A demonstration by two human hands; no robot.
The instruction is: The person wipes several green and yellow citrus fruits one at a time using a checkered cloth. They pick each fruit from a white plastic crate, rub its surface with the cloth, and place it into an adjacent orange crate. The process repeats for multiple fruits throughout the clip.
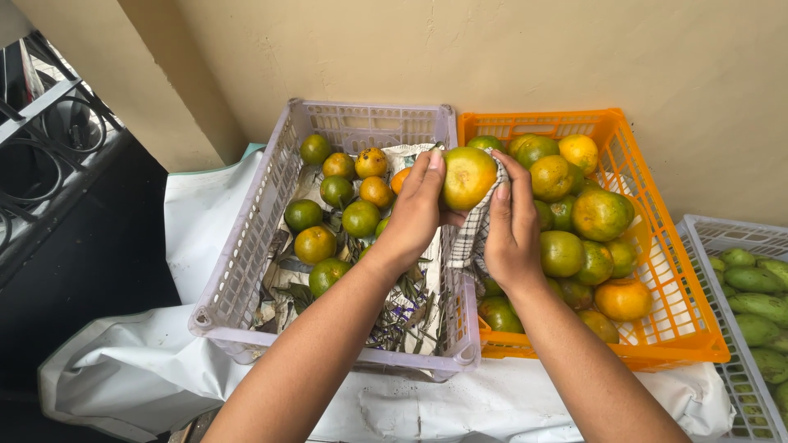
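A wiping step, it seems: the left hand (414,215) holds an orange (468,177) in a closed grip above the seam between the lilac crate (246,246) and the orange crate (685,320). The right hand (513,226) presses a checked cloth (472,238) to it, fingers closed. Turning the fruit calls for a looser hold. The orange is near round; its stem end, possibly hidden, gives no clear axis.
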